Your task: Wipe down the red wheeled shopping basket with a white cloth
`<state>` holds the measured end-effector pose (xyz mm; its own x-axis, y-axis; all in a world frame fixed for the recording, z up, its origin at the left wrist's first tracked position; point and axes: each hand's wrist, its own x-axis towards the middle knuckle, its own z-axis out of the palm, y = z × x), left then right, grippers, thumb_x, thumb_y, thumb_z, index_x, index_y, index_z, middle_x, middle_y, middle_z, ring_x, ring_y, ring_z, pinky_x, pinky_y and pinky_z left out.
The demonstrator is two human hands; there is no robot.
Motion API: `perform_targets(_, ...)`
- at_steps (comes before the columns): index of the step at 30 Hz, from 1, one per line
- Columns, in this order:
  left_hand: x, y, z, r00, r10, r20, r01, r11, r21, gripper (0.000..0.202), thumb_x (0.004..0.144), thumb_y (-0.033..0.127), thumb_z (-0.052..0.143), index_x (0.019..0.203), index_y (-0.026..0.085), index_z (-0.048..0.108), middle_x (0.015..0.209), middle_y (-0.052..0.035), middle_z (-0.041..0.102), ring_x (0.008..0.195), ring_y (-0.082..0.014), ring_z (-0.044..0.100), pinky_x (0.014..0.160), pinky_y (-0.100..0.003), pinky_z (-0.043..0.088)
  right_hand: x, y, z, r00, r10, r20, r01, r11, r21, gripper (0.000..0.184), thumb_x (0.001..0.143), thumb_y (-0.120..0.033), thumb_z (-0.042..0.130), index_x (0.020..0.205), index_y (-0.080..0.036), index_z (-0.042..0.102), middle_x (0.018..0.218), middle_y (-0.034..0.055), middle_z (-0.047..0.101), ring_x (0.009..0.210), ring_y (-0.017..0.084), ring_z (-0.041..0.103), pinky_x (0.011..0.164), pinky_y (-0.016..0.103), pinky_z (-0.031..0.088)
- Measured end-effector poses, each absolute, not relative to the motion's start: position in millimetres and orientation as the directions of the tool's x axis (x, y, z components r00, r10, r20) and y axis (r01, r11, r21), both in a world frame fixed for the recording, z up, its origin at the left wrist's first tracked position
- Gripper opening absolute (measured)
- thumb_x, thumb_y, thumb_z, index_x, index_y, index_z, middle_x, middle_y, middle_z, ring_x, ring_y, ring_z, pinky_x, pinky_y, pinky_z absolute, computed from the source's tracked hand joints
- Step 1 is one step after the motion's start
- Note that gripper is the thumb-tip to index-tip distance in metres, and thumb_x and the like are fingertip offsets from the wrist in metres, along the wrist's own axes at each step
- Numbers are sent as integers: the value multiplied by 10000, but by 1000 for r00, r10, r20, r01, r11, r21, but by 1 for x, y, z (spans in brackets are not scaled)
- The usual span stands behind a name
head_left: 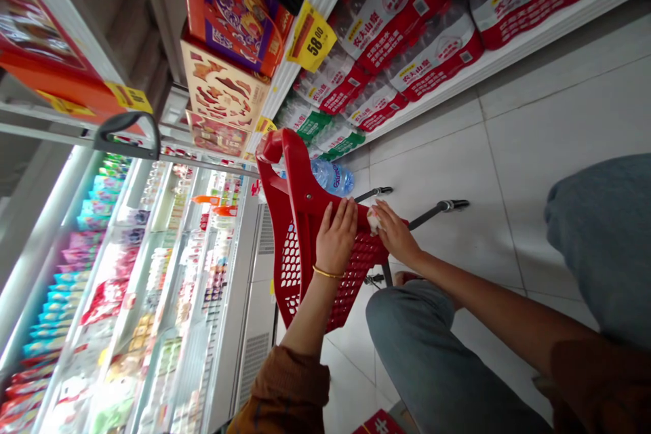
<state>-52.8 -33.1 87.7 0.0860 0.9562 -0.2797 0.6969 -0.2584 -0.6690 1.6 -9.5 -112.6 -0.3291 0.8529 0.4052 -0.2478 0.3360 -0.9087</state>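
A red plastic shopping basket (305, 217) on small wheels, with a perforated wall, appears sideways in the tilted head view. My left hand (336, 237), with a gold bracelet at the wrist, lies flat on its red side, fingers stretched out. Against the same side, a little to the right, my right hand (395, 234) presses a crumpled white wipe or tissue (373, 221); its exact kind is unclear. The basket's long pull handle (129, 135), dark grey at the grip, extends to the left. Metal legs with casters (452, 205) stick out on the right.
Shelves of red-wrapped bottled water packs (437, 54) line the top, beside boxed goods (224, 81) and a yellow price tag (312, 36). A large blue water bottle (333, 178) stands behind the basket. A lit display cooler (152, 271) fills the left. Pale floor tiles (559, 115) lie at right.
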Motion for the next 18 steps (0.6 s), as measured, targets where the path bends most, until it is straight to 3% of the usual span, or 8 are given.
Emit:
perform_targets(5,-59,-35,92,105,957,-269,709,-262,-655,447,943,138,348,1380,145,440,1478,-95,352,1394,-205,280,1175,-462,247,-1,-13,-113,-314,881,354,-228,293,-929,584,852,-77,372,1417,-217,330,1483,113,345,1406,259,282,1136,547,305)
perform_targets(13,-62,-28,101,153,967,-205,713,-251,-654,403,952,136,348,1319,120,512,1391,-105,489,1343,-213,383,1174,-450,260,-7,8,-41,-245,831,499,-329,414,-849,573,879,-91,343,1438,-207,300,1455,117,370,1388,242,305,1144,522,318)
perform_targets(18,-65,-28,109,176,967,-182,710,-253,-657,399,948,124,364,1316,134,517,1391,-102,489,1351,-215,365,1171,-449,269,-10,13,-34,-252,824,507,-337,417,-844,581,864,-92,346,1435,-195,312,1468,112,356,1382,250,307,1151,518,303)
